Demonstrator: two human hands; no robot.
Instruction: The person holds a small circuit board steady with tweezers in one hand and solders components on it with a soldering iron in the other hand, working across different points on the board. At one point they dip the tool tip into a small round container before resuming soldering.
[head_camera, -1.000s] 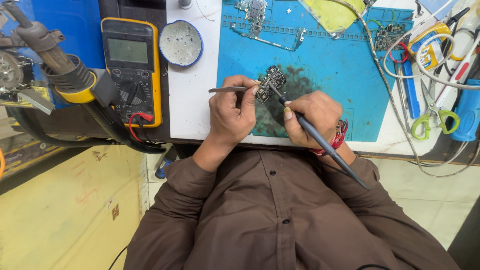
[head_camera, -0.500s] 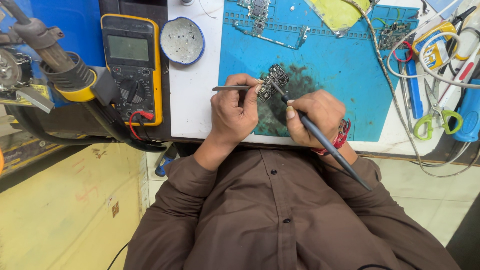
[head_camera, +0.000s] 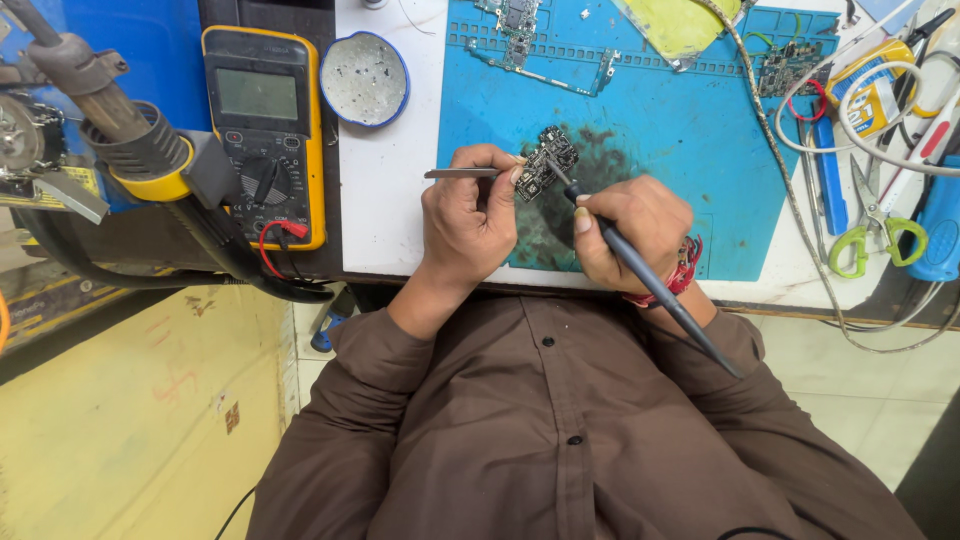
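Observation:
A small dark circuit board (head_camera: 546, 160) lies on the stained part of a blue work mat (head_camera: 680, 140). My left hand (head_camera: 470, 215) grips metal tweezers (head_camera: 460, 173) whose free end points left, and its fingers steady the board's left edge. My right hand (head_camera: 625, 230) holds a thin dark soldering iron (head_camera: 650, 285) like a pen. Its tip touches the board's lower right side. The iron's handle runs back over my wrist, which wears a red thread band (head_camera: 685, 270).
A yellow multimeter (head_camera: 265, 130) with a red lead stands left of the white bench top. A round tin (head_camera: 364, 78) sits beside it. A hot-air nozzle (head_camera: 110, 120) is at far left. More circuit boards (head_camera: 515, 30), cables, green-handled scissors (head_camera: 870, 235) lie to the back and right.
My hands, the board and the iron have stayed almost in place; the view has shifted slightly.

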